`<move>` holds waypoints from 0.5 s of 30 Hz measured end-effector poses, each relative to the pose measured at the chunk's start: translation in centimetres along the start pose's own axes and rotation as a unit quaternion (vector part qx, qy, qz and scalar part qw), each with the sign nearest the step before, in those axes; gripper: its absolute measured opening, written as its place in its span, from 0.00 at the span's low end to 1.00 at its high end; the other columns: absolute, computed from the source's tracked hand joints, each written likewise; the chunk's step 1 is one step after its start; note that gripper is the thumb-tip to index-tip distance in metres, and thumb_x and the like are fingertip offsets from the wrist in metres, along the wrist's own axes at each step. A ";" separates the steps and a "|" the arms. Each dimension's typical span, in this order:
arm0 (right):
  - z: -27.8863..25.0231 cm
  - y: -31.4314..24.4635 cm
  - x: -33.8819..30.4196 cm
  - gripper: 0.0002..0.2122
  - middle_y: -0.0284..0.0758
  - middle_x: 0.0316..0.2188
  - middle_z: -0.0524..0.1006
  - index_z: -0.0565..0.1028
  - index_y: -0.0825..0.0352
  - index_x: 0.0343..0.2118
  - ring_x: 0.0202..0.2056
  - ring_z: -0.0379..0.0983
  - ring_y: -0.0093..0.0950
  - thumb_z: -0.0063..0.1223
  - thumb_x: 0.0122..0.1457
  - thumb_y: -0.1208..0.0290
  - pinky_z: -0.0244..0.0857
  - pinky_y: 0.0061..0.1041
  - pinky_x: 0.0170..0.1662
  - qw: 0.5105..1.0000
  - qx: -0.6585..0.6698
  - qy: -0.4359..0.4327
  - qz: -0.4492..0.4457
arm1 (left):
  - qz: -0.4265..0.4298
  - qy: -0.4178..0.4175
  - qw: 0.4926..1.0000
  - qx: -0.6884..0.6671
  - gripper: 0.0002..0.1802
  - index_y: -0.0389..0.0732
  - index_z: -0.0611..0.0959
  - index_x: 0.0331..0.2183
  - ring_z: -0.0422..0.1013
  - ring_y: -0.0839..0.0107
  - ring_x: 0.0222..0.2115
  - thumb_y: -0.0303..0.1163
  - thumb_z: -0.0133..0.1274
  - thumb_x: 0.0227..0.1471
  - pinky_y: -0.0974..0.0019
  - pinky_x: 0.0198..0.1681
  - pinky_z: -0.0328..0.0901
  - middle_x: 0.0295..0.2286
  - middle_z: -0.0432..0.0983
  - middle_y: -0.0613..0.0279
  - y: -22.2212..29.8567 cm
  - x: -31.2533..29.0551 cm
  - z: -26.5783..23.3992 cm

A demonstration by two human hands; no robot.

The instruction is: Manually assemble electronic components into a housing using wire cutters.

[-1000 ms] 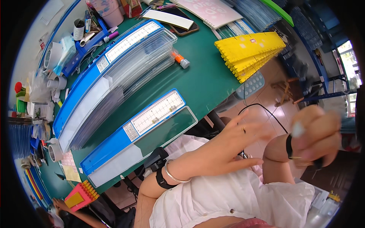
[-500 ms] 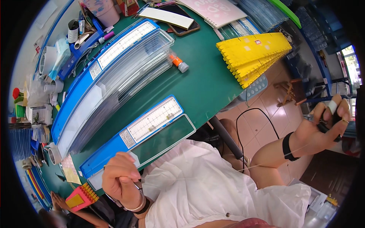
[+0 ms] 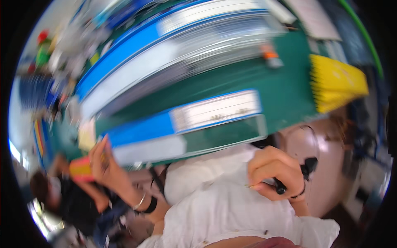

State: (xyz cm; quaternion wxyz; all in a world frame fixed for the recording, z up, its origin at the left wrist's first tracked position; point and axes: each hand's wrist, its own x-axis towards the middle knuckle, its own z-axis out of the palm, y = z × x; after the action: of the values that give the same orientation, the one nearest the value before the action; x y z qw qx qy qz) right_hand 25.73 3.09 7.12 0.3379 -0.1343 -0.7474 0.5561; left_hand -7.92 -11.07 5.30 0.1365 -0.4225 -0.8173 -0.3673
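Observation:
My left hand is raised with bent fingers at the near left end of a long blue case. Motion blur hides whether it grips anything. A white gridded strip covers the case's right half, with small metallic bits on it. Along the case's near side lies a clear plastic cover. My right hand is closed around a black-handled tool, in front of my white shirt. Its dark other end sticks out beyond the knuckles; the exact kind cannot be made out.
Behind the case lies a stack of long clear covers and blue cases. An orange-and-grey small bottle-like object is beside it. Yellow toothed strips overhang the table's right edge. Another person in dark clothing sits at lower left, near a pink-and-yellow object.
The view has swung, shifting the table rightward in the picture. My right hand has come in from the far right toward my body, still holding the black tool. My left hand's fingers now point upward.

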 end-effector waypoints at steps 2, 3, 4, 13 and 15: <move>1.9 1.2 -0.3 0.13 0.40 0.32 0.76 0.76 0.70 0.35 0.27 0.74 0.34 0.66 0.47 0.85 0.66 0.27 0.27 0.999 -0.018 -0.011 0.026 | -0.001 0.023 1.000 0.012 0.09 0.34 0.87 0.36 0.75 0.68 0.35 0.15 0.60 0.50 0.67 0.43 0.68 0.32 0.81 0.58 -0.8 0.3 1.3; 2.5 2.0 -0.1 0.13 0.40 0.32 0.76 0.76 0.70 0.35 0.26 0.74 0.34 0.66 0.46 0.85 0.66 0.27 0.26 0.999 -0.031 -0.029 0.024 | -0.007 0.040 0.999 -0.018 0.08 0.34 0.87 0.35 0.75 0.68 0.34 0.16 0.61 0.50 0.67 0.44 0.68 0.32 0.82 0.58 -1.7 0.1 1.9; 2.9 2.6 0.3 0.13 0.40 0.32 0.76 0.76 0.70 0.34 0.25 0.74 0.34 0.66 0.46 0.85 0.65 0.27 0.25 0.998 -0.047 -0.044 0.023 | -0.021 0.050 0.998 -0.017 0.07 0.34 0.87 0.35 0.75 0.70 0.34 0.16 0.61 0.50 0.68 0.43 0.68 0.32 0.82 0.59 -2.3 0.1 2.4; 6.0 2.8 2.9 0.14 0.38 0.31 0.76 0.76 0.68 0.33 0.24 0.71 0.31 0.67 0.42 0.85 0.61 0.26 0.24 0.988 -0.010 -0.129 0.089 | -0.146 0.121 0.982 0.008 0.06 0.33 0.87 0.32 0.76 0.77 0.31 0.20 0.66 0.48 0.74 0.36 0.69 0.31 0.84 0.61 -6.4 -1.5 1.7; 6.5 2.9 3.5 0.14 0.38 0.31 0.76 0.75 0.67 0.33 0.26 0.72 0.32 0.67 0.42 0.85 0.61 0.26 0.26 0.987 -0.028 -0.132 0.089 | -0.146 0.109 0.983 0.003 0.06 0.34 0.87 0.32 0.77 0.77 0.31 0.20 0.66 0.48 0.74 0.36 0.69 0.32 0.85 0.60 -7.5 -1.7 1.5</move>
State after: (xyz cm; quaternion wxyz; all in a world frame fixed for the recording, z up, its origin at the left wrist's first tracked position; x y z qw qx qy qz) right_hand 18.36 1.29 4.71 0.1819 -0.1353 -0.7857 0.5757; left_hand -12.66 -13.81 -0.29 0.1710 -0.2557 -0.8514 -0.4248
